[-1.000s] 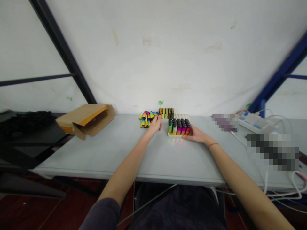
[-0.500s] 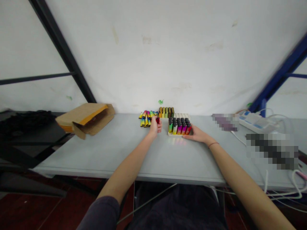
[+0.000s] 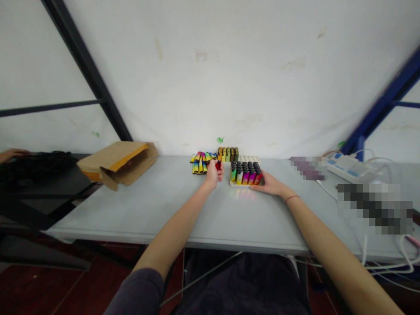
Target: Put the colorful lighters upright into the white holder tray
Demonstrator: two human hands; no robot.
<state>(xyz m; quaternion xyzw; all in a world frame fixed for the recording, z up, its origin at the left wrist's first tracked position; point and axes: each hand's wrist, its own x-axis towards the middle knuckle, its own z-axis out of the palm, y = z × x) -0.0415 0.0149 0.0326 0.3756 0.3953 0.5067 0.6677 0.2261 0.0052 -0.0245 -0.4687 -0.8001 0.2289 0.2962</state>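
Note:
My left hand [image 3: 211, 176] is closed around a red lighter [image 3: 218, 165], most of which the fingers hide. My right hand [image 3: 271, 183] grips the right end of a white tray [image 3: 241, 185], its thumb along the front and the other fingers partly hidden behind. Upright in that tray stand rows of black-topped lighters [image 3: 245, 174] in green, yellow, purple and red. Just beyond my left hand lie several multicoloured lighters [image 3: 199, 163] in a flat pile. Behind the tray, a block of yellowish lighters [image 3: 226, 154] sits near the wall, beside another white tray [image 3: 250, 159] with holes.
An open brown cardboard box [image 3: 116, 162] lies on the left of the grey table [image 3: 131, 218]. A power strip [image 3: 348, 168] and white cables are at the right. Another person's hand [image 3: 15, 153] touches a dark heap [image 3: 42, 168] at far left.
My left hand has shifted slightly right with the red lighter, towards the tray. My right hand has stayed in place. Another person's hand has appeared at the far left.

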